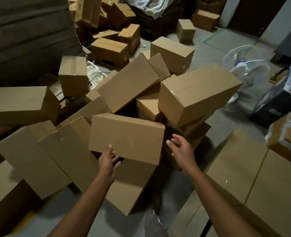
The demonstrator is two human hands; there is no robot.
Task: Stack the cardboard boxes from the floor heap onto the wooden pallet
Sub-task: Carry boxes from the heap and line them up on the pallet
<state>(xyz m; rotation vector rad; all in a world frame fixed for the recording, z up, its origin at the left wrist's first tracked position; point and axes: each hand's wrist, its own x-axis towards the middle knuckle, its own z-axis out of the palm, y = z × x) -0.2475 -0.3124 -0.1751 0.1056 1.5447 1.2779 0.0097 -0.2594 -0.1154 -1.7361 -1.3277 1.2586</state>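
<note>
Here the pick-up step seems to be in hand. The left hand (109, 159), fingers spread, touches the lower near edge of a closed cardboard box (126, 136) that lies on top of the floor heap (127, 84). The right hand (180, 149) is open just beside the box's right end, apparently not touching. Next, I think, both hands must clamp the two ends and lift carefully, because neighbouring boxes lean close. The wooden pallet is not in view.
</note>
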